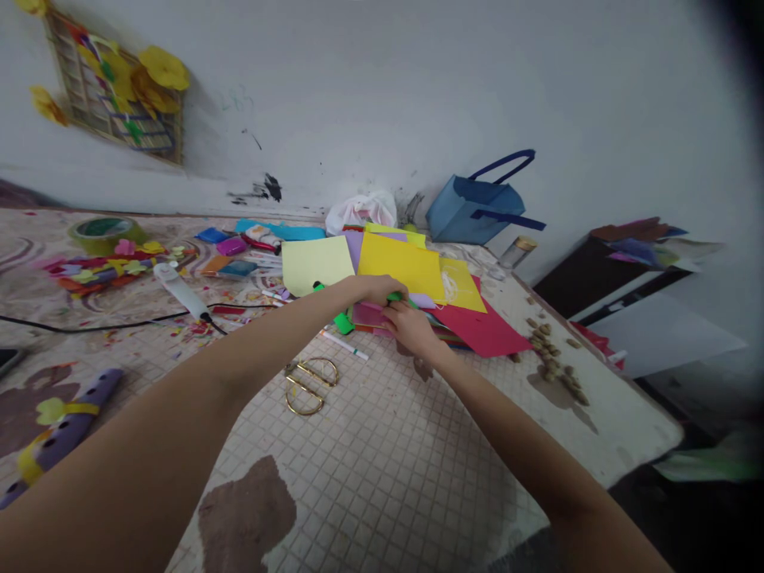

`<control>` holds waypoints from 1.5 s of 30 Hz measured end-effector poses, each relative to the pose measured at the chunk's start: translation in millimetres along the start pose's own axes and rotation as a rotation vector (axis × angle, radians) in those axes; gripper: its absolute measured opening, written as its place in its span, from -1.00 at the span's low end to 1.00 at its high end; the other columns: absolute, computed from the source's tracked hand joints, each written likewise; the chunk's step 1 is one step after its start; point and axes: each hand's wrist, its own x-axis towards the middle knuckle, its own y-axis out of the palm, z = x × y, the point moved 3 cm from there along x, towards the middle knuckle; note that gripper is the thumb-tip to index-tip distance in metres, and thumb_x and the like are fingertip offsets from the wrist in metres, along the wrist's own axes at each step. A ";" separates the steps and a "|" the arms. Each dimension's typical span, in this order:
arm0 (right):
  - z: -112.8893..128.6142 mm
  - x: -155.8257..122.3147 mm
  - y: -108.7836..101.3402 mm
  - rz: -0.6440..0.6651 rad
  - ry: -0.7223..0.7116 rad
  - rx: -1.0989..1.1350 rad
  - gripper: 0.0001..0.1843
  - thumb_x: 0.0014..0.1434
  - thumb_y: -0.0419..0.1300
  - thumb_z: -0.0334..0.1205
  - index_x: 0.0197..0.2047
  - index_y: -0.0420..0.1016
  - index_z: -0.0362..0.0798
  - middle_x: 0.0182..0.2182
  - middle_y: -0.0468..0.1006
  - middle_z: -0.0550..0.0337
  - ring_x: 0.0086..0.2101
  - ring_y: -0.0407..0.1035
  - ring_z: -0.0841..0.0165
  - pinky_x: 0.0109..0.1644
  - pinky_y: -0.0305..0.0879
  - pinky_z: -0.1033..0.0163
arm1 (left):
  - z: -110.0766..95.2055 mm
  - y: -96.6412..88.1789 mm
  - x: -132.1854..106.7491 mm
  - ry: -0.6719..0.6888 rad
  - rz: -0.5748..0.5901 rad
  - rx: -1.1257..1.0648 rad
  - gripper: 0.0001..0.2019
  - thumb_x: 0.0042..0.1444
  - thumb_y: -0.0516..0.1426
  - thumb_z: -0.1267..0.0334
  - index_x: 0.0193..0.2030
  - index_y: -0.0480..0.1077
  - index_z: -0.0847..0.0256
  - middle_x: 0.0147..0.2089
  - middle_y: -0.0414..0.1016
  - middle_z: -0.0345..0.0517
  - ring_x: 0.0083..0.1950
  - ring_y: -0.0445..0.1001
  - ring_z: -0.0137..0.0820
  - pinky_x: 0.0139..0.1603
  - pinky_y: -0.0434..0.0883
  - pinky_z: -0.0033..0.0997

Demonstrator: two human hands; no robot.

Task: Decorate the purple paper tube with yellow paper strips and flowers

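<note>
My left hand [382, 290] reaches across the front of a pile of coloured paper, its fingers bent down beside a small bit of green. Just below it, touching or nearly so, my right hand [411, 328] has its fingers curled at the pile's front edge. What the fingers hold is mostly hidden. Around them lie a bright yellow sheet [399, 265], a pale yellow sheet [316, 264], a red sheet [486, 325] and a yellow piece with white string [465, 285]. Two gold half-ring handles [310, 386] rest on the table in front.
A blue bag [474, 208] stands against the wall, near a glass jar [518, 251]. On the left are a white glue gun [181, 290] with a black cord, a tape roll [106, 235] and a purple decorated roll [75, 422]. A capped marker [346, 345] lies before the pile.
</note>
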 end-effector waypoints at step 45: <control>-11.3 -25.6 11.6 -0.074 0.204 -0.257 -0.75 0.21 -0.06 -0.37 -0.20 0.44 -0.15 -0.19 0.44 -0.10 -0.13 0.18 0.15 -0.18 0.13 0.14 | -23.2 4.0 -15.5 -0.318 -0.204 0.268 -0.49 0.09 -0.06 0.44 0.21 0.02 0.22 -0.09 0.44 0.13 -0.10 0.44 -0.17 -0.23 0.32 -0.33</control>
